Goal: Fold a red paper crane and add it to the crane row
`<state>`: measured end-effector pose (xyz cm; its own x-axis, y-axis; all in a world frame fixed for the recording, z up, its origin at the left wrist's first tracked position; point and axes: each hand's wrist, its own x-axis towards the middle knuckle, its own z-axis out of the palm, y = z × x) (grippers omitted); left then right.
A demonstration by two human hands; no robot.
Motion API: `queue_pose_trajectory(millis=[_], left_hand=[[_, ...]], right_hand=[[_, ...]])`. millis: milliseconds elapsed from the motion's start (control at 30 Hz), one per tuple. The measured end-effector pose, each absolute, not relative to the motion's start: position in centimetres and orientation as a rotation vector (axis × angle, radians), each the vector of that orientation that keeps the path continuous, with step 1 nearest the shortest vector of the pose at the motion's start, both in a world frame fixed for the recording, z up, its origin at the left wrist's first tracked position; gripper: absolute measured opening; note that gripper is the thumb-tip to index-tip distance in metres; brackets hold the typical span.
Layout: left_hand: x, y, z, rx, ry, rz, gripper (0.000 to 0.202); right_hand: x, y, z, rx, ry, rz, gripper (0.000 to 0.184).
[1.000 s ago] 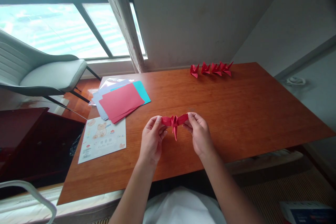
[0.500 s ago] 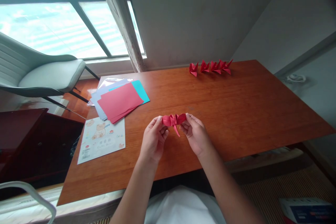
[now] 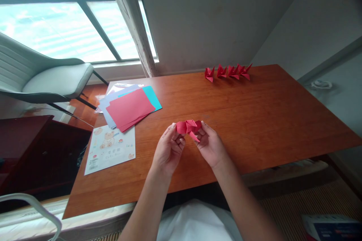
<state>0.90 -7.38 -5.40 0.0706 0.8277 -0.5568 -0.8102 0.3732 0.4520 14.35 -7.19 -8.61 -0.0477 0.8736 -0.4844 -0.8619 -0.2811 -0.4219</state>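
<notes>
A red folded paper crane (image 3: 191, 126) is held above the table's near half, its two wings stretched out sideways. My left hand (image 3: 169, 146) pinches the left wing between thumb and fingers. On the other side, my right hand (image 3: 209, 144) grips the right wing the same way. A narrow pointed end of the crane hangs down toward me between the hands. Parts of both wings are covered by my fingertips. Several finished red paper cranes (image 3: 233, 72) stand in a row at the table's far edge.
Red paper sheets (image 3: 130, 108) lie over lilac and turquoise sheets (image 3: 152, 98) on the table's left side. Nearer me is a white sheet with bear drawings (image 3: 111, 154). The brown wooden table (image 3: 254, 120) extends right. A grey-white chair (image 3: 56, 81) stands by the window.
The crane's middle has turned and tilted, its hanging point swinging to the right. Both hands still hold the wings, nearly in the same place.
</notes>
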Motion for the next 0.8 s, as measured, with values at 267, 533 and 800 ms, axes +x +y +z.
queue_pose_trajectory(millis=[267, 533, 800], left_hand=[[1.0, -7.6, -4.9, -0.061, 0.821, 1.201, 0.007], [0.9, -7.5, -4.5, -0.181, 0.752, 1.190, 0.016], [1.0, -7.3, -4.3, -0.214, 0.702, 1.148, 0.023]], right_hand=[[14.1, -7.1, -7.8, -0.736, 0.066, 1.749, 0.019], [14.1, -7.0, -7.6, -0.661, 0.110, 1.783, 0.019], [13.7, -7.3, -7.4, -0.629, 0.123, 1.794, 0.010]])
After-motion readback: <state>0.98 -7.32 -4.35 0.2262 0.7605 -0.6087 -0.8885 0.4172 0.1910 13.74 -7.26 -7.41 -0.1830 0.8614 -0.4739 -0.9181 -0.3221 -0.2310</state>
